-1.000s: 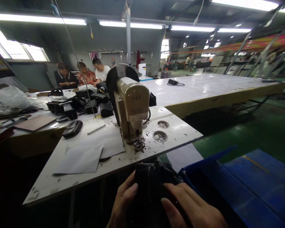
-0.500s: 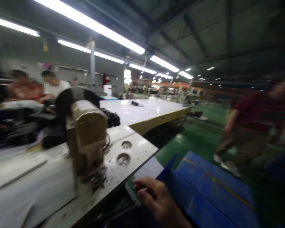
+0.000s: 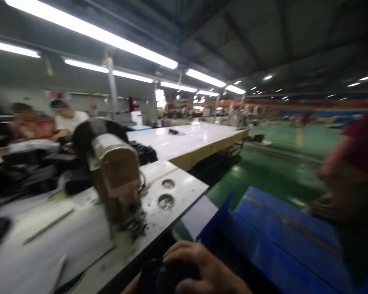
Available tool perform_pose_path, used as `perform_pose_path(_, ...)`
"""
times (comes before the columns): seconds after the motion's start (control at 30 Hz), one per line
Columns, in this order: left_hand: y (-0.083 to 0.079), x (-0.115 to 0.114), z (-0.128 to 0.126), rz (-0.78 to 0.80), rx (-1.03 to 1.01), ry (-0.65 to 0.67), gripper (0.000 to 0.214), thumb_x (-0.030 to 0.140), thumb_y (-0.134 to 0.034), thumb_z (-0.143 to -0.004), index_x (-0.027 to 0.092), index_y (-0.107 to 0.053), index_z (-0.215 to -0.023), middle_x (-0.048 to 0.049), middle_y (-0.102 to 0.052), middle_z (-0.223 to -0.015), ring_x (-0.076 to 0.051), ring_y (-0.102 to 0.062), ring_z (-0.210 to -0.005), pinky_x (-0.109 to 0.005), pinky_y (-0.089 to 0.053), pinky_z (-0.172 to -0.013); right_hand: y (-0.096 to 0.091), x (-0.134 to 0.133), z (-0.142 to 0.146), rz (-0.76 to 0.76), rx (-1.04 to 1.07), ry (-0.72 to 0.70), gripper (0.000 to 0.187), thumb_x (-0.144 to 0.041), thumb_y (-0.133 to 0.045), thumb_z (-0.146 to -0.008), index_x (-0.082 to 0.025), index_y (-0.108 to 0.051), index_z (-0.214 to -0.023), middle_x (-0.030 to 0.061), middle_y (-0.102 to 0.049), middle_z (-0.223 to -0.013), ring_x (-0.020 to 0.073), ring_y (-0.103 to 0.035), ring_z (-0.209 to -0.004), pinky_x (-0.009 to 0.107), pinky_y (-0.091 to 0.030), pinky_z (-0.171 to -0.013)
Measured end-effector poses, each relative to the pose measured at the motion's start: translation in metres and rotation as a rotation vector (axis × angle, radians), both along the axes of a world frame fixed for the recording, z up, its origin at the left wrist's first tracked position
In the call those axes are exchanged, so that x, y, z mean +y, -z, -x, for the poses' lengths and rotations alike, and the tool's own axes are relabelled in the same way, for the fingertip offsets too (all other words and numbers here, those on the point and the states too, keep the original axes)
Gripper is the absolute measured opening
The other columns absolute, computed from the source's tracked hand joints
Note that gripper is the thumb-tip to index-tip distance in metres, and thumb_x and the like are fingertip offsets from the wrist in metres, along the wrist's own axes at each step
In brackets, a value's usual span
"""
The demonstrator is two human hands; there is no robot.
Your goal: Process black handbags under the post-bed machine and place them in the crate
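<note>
At the bottom edge my right hand [image 3: 208,267] curls its fingers over a black item [image 3: 161,277] that is dark and blurred, just below the front edge of the white worktable [image 3: 184,192]. Only a sliver of my left hand [image 3: 131,287] shows beside that item, and its fingers are hidden. A beige sewing machine [image 3: 116,175] stands on the table right above my hands. The whole picture is smeared by motion.
A blue bin [image 3: 272,241] sits to the right of my hands. A person in a red top [image 3: 358,163] passes close on the right. Other people [image 3: 49,122] sit at the far left behind piles of black goods. A long white table [image 3: 190,141] stretches behind, beside a green floor.
The view swung to the right and up, then a little back left. The black item dropped out of sight and shows again under my right hand. The person in red moved nearer on the right.
</note>
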State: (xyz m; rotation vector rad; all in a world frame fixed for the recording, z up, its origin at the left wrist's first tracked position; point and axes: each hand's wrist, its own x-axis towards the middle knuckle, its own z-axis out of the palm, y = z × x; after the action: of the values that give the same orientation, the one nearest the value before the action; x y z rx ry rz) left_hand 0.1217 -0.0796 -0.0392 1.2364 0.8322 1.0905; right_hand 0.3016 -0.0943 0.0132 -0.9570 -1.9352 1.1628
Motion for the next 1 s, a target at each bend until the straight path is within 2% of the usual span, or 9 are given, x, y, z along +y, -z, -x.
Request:
perform_pose_path(0.07, 0.014, -0.044, 0.055, 0.119, -0.015, -0.152, 0.051, 0.061, -0.070, -0.085, 0.034, -0.075, -0.128, -0.0036, -0.075, -0.132, -0.044, -0.054, -0.139, -0.057, -0.043, -0.119, 0.009, -0.005, 0.007, -0.001, -0.034, 0.000, 0.041, -0.042, -0.077, -0.090, -0.028, -0.073, -0.129, 0.0095, -0.071, -0.133, 0.0305, -0.065, -0.125, 0.046, -0.049, -0.111)
perform_pose_path(0.1, 0.017, -0.062, 0.072, 0.173, -0.051, -0.210, 0.048, 0.057, -0.071, -0.084, 0.032, -0.079, -0.123, -0.0039, -0.076, -0.132, -0.045, -0.052, -0.141, -0.056, -0.040, -0.121, 0.012, -0.005, 0.010, 0.007, -0.052, -0.030, 0.040, -0.039, -0.077, -0.090, -0.027, -0.073, -0.129, 0.0102, -0.070, -0.134, 0.0304, -0.065, -0.126, 0.045, -0.050, -0.110)
perform_pose_path(0.2, 0.027, -0.087, 0.090, 0.274, -0.270, -0.263, 0.040, 0.042, -0.072, -0.082, 0.025, -0.082, -0.117, -0.0056, -0.076, -0.132, -0.043, -0.053, -0.140, -0.054, -0.038, -0.120, 0.017, -0.002, 0.018, 0.010, -0.087, -0.122, 0.036, -0.037, -0.074, -0.092, -0.027, -0.073, -0.127, 0.0107, -0.071, -0.133, 0.0294, -0.067, -0.122, 0.043, -0.053, -0.107)
perform_pose_path(0.27, 0.036, -0.088, 0.088, 0.268, -0.384, -0.261, 0.043, 0.038, -0.072, -0.080, 0.022, -0.082, -0.118, -0.0072, -0.076, -0.131, -0.043, -0.056, -0.138, -0.051, -0.041, -0.117, 0.018, 0.000, 0.024, -0.010, -0.095, -0.158, 0.035, -0.037, -0.073, -0.093, -0.027, -0.072, -0.127, 0.0106, -0.070, -0.133, 0.0288, -0.068, -0.122, 0.042, -0.054, -0.106)
perform_pose_path(0.4, 0.057, -0.089, 0.081, 0.294, -0.512, -0.300, 0.047, 0.038, -0.070, -0.081, 0.016, -0.079, -0.122, -0.0109, -0.075, -0.134, -0.043, -0.055, -0.138, -0.051, -0.038, -0.117, 0.018, 0.005, 0.033, -0.062, -0.113, -0.213, 0.036, -0.041, -0.066, -0.097, -0.027, -0.070, -0.130, 0.0107, -0.071, -0.132, 0.0286, -0.068, -0.121, 0.041, -0.056, -0.103)
perform_pose_path(0.6, 0.078, -0.100, 0.080, 0.361, -0.627, -0.335, 0.046, 0.035, -0.065, -0.084, 0.015, -0.077, -0.125, -0.0118, -0.075, -0.131, -0.039, -0.059, -0.134, -0.047, -0.041, -0.114, 0.026, 0.018, 0.029, -0.047, -0.155, -0.213, 0.037, -0.047, -0.055, -0.103, -0.026, -0.073, -0.127, 0.0117, -0.073, -0.129, 0.0294, -0.070, -0.118, 0.044, -0.056, -0.103)
perform_pose_path(0.73, 0.076, -0.090, 0.091, 0.368, -0.591, -0.198, 0.050, 0.037, -0.062, -0.080, 0.014, -0.077, -0.121, -0.0118, -0.080, -0.118, -0.036, -0.067, -0.120, -0.043, -0.043, -0.108, 0.037, 0.035, 0.023, 0.108, -0.201, -0.130, 0.045, -0.052, -0.047, -0.105, -0.024, -0.073, -0.129, 0.0131, -0.073, -0.133, 0.0319, -0.065, -0.127, 0.053, -0.048, -0.113)
perform_pose_path(0.87, 0.066, -0.068, 0.109, 0.351, -0.542, -0.075, 0.047, 0.034, -0.063, -0.073, 0.010, -0.080, -0.110, -0.0127, -0.082, -0.103, -0.034, -0.073, -0.101, -0.041, -0.047, -0.098, 0.045, 0.044, 0.027, 0.359, -0.253, -0.284, 0.049, -0.059, -0.059, -0.099, -0.023, -0.073, -0.130, 0.0112, -0.074, -0.134, 0.0321, -0.066, -0.127, 0.051, -0.046, -0.116)
perform_pose_path(1.0, 0.061, -0.048, 0.120, 0.365, -0.499, 0.026, 0.052, 0.034, -0.064, -0.064, 0.006, -0.080, -0.104, -0.0146, -0.081, -0.089, -0.033, -0.073, -0.084, -0.040, -0.049, -0.087, 0.053, 0.037, 0.037, 0.516, -0.193, -0.357, 0.060, -0.072, -0.056, -0.094, -0.022, -0.080, -0.118, 0.0102, -0.079, -0.120, 0.0339, -0.068, -0.122, 0.049, -0.051, -0.110)
